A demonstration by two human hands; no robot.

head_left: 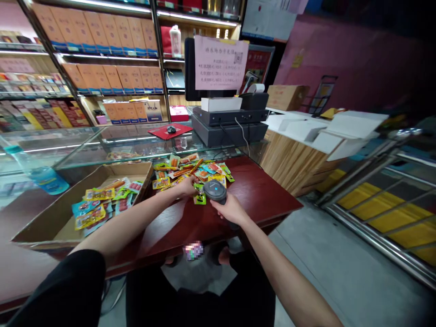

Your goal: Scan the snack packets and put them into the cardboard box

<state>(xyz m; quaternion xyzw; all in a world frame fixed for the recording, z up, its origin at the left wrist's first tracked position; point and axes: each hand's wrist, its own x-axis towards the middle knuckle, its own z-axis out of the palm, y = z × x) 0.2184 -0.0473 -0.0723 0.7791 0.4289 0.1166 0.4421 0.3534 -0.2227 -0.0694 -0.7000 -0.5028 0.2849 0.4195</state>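
My right hand is wrapped round the handle of a dark grey barcode scanner, its head tilted over the tabletop. Just left of the scanner, my left hand pinches the edge of a small green snack packet. Behind both hands lies a loose pile of packaged sausage snacks in yellow, green and red wrappers. To the left stands a shallow cardboard box with more snack packets inside.
A dark red wooden table carries the pile and box. Behind it are a glass counter, a cash drawer and a monitor with a paper sign. A blue-capped bottle stands far left. A metal railing is at right.
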